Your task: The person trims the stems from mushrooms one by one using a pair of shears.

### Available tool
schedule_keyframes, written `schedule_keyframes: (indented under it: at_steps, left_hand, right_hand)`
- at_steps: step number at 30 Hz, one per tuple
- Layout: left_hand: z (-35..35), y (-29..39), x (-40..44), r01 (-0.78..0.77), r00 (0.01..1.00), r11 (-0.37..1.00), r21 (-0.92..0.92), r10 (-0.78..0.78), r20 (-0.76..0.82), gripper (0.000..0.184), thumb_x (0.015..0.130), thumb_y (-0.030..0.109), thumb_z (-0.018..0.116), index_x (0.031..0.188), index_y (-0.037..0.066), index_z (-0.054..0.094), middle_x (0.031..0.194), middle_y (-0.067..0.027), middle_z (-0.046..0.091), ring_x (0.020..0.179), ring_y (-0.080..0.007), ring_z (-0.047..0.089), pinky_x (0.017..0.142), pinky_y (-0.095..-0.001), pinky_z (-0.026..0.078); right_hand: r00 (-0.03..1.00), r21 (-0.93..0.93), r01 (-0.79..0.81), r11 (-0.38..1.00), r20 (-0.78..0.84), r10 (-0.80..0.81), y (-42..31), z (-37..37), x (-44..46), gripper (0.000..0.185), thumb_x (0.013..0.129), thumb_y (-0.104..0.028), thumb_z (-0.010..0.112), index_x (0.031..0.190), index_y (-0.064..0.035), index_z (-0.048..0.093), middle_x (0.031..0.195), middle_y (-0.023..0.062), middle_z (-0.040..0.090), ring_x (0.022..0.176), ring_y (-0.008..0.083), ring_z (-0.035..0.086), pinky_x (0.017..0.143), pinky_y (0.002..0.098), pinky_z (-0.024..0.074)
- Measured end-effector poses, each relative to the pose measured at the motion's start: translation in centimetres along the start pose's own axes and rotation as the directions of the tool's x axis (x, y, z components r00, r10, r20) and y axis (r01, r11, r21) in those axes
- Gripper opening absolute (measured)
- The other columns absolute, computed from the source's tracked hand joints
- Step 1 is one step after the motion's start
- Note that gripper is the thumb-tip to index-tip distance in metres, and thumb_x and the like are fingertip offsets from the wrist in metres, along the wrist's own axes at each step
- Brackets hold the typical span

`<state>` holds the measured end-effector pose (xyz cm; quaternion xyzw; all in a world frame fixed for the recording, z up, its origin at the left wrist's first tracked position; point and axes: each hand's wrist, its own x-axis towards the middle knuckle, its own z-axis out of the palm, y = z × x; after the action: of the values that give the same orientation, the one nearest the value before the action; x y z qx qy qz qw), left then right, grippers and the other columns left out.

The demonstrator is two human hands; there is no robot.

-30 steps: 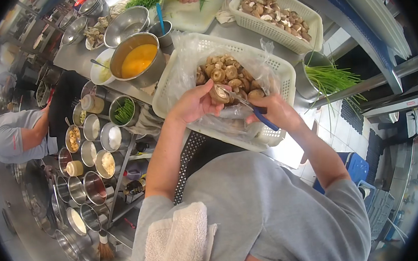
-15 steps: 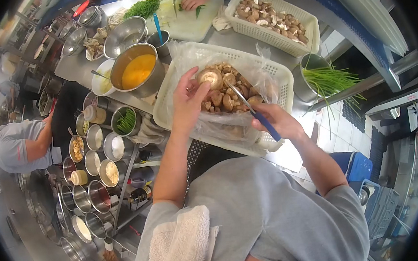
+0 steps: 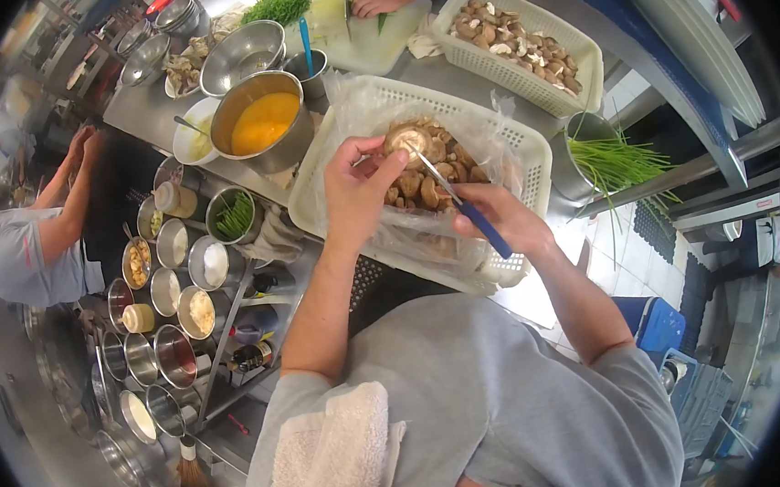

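Observation:
My left hand (image 3: 358, 184) holds a brown mushroom (image 3: 409, 142) by its cap, pale underside up. In my right hand (image 3: 503, 218) are blue-handled scissors (image 3: 483, 227), their metal tips touching the middle of that underside. Both hands are over a white perforated crate (image 3: 533, 163) lined with a clear plastic bag (image 3: 356, 109). Many brown mushrooms (image 3: 425, 186) lie in the bag, just below the held one.
A second white crate (image 3: 523, 73) of mushrooms stands at the back right, beside a pot of long green stalks (image 3: 612, 151). A pot of orange liquid (image 3: 263, 123) is on the left. Another person's hand (image 3: 376, 3) is at a cutting board (image 3: 379, 47).
A second ago the mushroom was lower, between both hands. It was raised and turned underside up, and the scissors have since come to its middle. The person at left has raised their hands.

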<state>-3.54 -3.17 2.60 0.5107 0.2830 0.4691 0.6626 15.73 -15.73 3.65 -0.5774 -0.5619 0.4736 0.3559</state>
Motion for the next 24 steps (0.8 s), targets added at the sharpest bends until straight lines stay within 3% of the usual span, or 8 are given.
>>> schedule_keyframes:
  at_steps: [5,14,17,20,23,24]
  left_hand:
    - [-0.3,0.6,0.1,-0.008,1.0,1.0,-0.021,0.008,0.002,0.025,0.086,0.0,0.074,0.106,-0.006,0.059,0.103,-0.0136,0.066,0.088,-0.0165,0.068,0.077,-0.0295,0.061]
    - [-0.4,0.8,0.2,0.002,1.0,0.999,-0.049,-0.001,0.024,0.025,0.087,0.001,0.074,0.106,-0.006,0.059,0.105,-0.0144,0.065,0.089,-0.017,0.069,0.075,-0.029,0.061]
    - [-0.6,0.8,-0.1,0.036,0.999,0.998,-0.058,-0.034,0.031,0.024,0.086,0.002,0.074,0.105,-0.003,0.06,0.108,-0.0113,0.064,0.086,-0.0146,0.067,0.073,-0.0262,0.058]
    - [-1.9,1.3,0.4,0.062,0.989,0.993,0.099,-0.075,0.128,0.031,0.086,0.004,0.074,0.114,0.0,0.061,0.11,-0.0061,0.061,0.088,-0.0105,0.063,0.074,-0.0227,0.053]
    - [-2.8,3.5,1.3,-0.099,0.927,0.969,0.226,0.007,0.374,0.034,0.086,0.003,0.073,0.119,0.003,0.063,0.11,-0.0016,0.06,0.09,-0.007,0.058,0.075,-0.0216,0.049]
    - [-3.2,3.9,1.7,-0.07,0.881,0.966,0.248,-0.056,0.469,0.035,0.087,0.001,0.072,0.121,0.002,0.063,0.114,-0.0031,0.06,0.095,-0.009,0.059,0.08,-0.0233,0.05]
  right_hand:
    - [0.998,0.096,-0.061,0.994,-0.011,0.062,-1.3,0.3,0.1,0.049,0.086,-0.037,0.079,0.106,0.0056,0.063,0.074,-0.0012,0.053,0.071,0.0089,0.046,0.062,0.0291,0.0405]
    - [0.983,0.077,-0.176,0.981,-0.041,0.18,-2.7,0.4,-0.4,0.044,0.08,-0.032,0.084,0.098,0.0042,0.066,0.07,-0.0015,0.051,0.068,0.0075,0.045,0.06,0.0285,0.0401]
    - [0.994,0.098,-0.081,0.992,-0.066,0.088,-1.9,0.7,-0.7,0.044,0.079,-0.026,0.085,0.105,0.0038,0.067,0.07,-0.0029,0.049,0.066,0.0067,0.044,0.058,0.0274,0.0385]
    - [0.995,0.084,-0.069,0.994,-0.067,0.075,-1.0,0.7,-1.0,0.049,0.078,-0.025,0.086,0.113,0.0037,0.067,0.07,-0.0045,0.048,0.066,0.0061,0.044,0.058,0.0265,0.0379]
    - [0.992,0.136,-0.121,0.983,-0.016,0.124,-1.3,0.5,-1.8,0.054,0.078,-0.025,0.086,0.119,0.0039,0.065,0.072,-0.0054,0.048,0.066,0.0058,0.044,0.058,0.0258,0.0375]
    - [0.992,0.144,-0.128,0.981,-0.001,0.129,-1.1,0.4,-2.1,0.055,0.078,-0.025,0.086,0.119,0.0041,0.065,0.073,-0.0056,0.048,0.067,0.0056,0.044,0.058,0.0256,0.0372]
